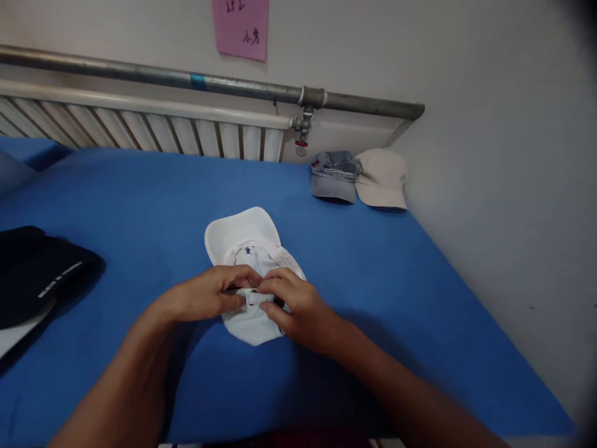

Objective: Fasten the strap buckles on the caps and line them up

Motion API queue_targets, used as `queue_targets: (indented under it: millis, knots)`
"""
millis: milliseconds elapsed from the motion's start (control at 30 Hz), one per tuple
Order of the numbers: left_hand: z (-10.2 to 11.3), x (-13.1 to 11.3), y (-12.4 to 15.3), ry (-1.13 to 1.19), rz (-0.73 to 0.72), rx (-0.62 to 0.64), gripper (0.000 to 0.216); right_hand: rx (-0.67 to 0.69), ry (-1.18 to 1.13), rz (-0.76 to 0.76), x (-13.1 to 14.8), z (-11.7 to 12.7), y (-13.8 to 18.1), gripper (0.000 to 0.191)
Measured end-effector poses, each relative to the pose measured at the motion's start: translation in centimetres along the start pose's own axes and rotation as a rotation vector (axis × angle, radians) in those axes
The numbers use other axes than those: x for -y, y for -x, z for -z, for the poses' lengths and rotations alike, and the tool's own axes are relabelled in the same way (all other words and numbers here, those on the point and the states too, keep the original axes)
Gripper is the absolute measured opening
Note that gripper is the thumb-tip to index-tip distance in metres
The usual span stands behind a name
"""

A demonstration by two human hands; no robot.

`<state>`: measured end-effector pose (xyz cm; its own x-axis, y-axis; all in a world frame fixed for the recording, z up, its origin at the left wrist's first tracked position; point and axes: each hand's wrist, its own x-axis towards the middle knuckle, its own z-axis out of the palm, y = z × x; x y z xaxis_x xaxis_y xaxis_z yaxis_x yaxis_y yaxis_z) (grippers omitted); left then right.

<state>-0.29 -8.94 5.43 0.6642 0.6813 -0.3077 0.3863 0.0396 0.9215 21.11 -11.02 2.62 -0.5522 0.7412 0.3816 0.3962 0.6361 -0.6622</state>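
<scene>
Probably light and floppy, the white baseball cap (254,258) seemed best held around its back strap (260,298), where left hand (209,292) and right hand (298,305) pinched the fabric.

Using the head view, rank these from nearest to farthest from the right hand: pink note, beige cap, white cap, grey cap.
1. White cap: in the right hand's fingers.
2. Grey cap: ahead, slightly right.
3. Beige cap: ahead, just right of the grey cap.
4. Pink note: high on the wall.
</scene>
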Motion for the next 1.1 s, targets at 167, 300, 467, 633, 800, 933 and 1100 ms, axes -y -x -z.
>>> queue_targets:
  millis: [167,300,467,633,800,933,1100]
  knots:
    - [-0.3,-0.4,0.0,-0.174,0.009,-0.058,0.031,0.029,0.001,0.052,0.8,0.7,-0.1,0.013]
    - [-0.8,-0.5,-0.1,-0.463,-0.061,-0.141,0.014,0.019,-0.110,0.112,1.5,1.9,-0.3,0.012]
    - [-1.3,-0.4,-0.6,-0.506,-0.172,-0.097,0.012,0.083,-0.249,0.129,1.2,2.7,-0.4,0.009]
    - [-1.2,-1.0,-0.7,-0.319,-0.051,-0.121,0.022,0.083,-0.318,-0.024,0.7,3.0,-0.4,0.005]
    - [-0.8,-1.5,-0.6,0.112,-0.010,-0.126,0.034,0.059,-0.286,-0.041,0.7,2.8,-0.6,0.003]
    - [-0.8,-1.0,-0.8,0.388,0.015,-0.242,0.032,0.024,-0.283,-0.004,0.6,2.7,-0.7,0.005]
    - [-0.8,-0.6,-0.8,0.596,0.049,-0.243,0.036,-0.028,-0.258,-0.013,0.4,2.2,-0.6,0.003]
